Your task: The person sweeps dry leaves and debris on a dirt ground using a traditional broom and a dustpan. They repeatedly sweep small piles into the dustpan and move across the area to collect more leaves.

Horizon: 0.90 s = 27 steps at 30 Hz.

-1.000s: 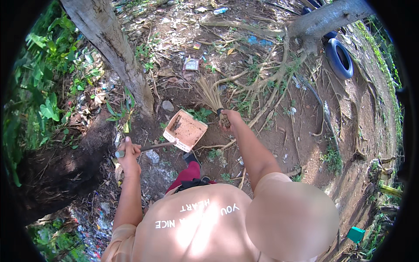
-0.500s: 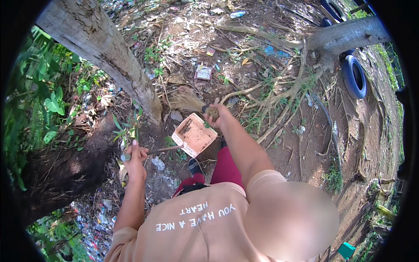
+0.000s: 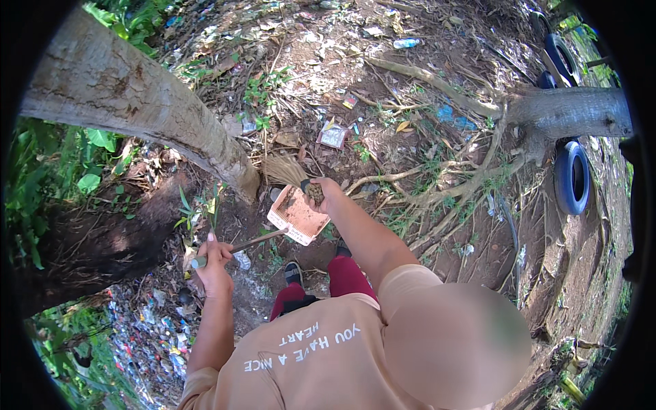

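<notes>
My left hand [image 3: 216, 261] is wrapped round the long handle of a dustpan [image 3: 305, 220], near the handle's pale end. The pan is a light orange, ribbed, box-like scoop with dark dirt scattered inside. In my right hand [image 3: 328, 197] is a hand broom [image 3: 284, 171] of thin tan bristles, gripped at its dark-bound neck. Its bristles fan out to the far left, beyond the pan's far edge, next to the base of a tree trunk. My right hand partly covers the pan's right side.
A thick trunk [image 3: 147, 99] leans in on the left. Exposed roots [image 3: 451, 181] spread from another tree [image 3: 570, 113] at right, beside an old tyre [image 3: 572, 178]. A flat wrapper [image 3: 333, 135] and a plastic bottle [image 3: 406, 43] lie ahead among leaves. Litter [image 3: 147, 324] covers the lower left.
The view has shifted, so the ground appears lower and farther right. The broom, blurred by motion before, now shows sharply, with my right hand closer over the dustpan. Both grips stay the same.
</notes>
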Tool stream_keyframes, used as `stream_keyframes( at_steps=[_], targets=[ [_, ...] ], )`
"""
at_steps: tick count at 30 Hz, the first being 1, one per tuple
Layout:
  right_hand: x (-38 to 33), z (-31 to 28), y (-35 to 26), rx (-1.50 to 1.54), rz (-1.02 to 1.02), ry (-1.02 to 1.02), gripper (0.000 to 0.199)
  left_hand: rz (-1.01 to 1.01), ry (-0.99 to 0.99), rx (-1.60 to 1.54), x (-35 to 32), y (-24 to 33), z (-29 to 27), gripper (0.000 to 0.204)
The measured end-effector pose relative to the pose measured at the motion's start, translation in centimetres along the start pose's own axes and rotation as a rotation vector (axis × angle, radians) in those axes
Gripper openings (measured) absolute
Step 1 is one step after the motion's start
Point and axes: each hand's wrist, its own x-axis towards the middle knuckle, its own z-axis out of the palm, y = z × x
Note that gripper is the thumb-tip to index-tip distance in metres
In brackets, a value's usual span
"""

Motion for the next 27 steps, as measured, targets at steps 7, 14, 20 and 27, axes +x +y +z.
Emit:
stream_keyframes(
  at_steps=[7,14,20,27],
  targets=[
    [-2.7,-3.9,-5.5,0.001,-0.111,0.056,0.019,0.019,0.073,-0.042,1.7,-1.0,5.2,0.036],
    [-7.2,-9.8,-5.0,-0.092,-0.018,0.098,0.027,0.000,0.036,0.025,3.7,-1.9,8.7,0.037],
    [-10.7,-12.8,-11.5,-0.214,-0.346,0.251,0.023,0.027,0.031,0.070,3.8,-4.1,12.1,0.036],
    [-15.1,-15.5,-8.4,-0.254,-0.054,0.237,0.023,0.053,-0.173,0.217,4.7,-6.0,14.9,0.040]
  ],
)
